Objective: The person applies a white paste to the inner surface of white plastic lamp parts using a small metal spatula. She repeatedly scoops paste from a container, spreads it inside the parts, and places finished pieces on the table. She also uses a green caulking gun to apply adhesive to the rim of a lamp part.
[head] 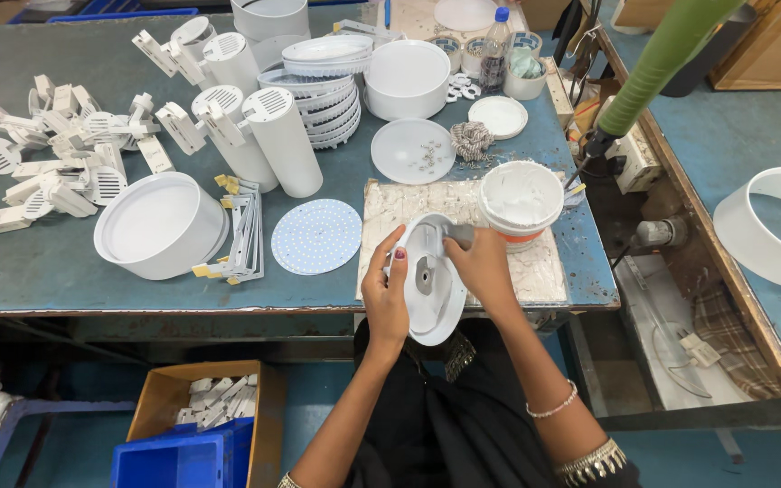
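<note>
One round white lamp housing is held at the near edge of the worktop, tilted so that its smooth, shallow inside faces up; a small grey metal part sits in its middle. The left hand grasps its left rim with bent fingers. The right hand has its fingers closed on a small grey tool, whose tip touches the upper inside of the housing.

Under the housing lies one flat board, rough and smeared with white paste. On the board, just beside the right hand, stands one round tub full of thick white paste.

To the left of the board lies one thin round disc, pale blue with many small dots. Beside it is one bundle of thin white metal brackets with yellow ends, and then one wide white cylinder housing with matte surface. Behind them stand two tall white tube lamps with slotted tops. One clear round cover holds small screws, and next to it lies one grey knot of wire. Far left, many small white fittings lie in a heap.

Below the worktop stand one cardboard box with white parts and one blue plastic crate.
</note>
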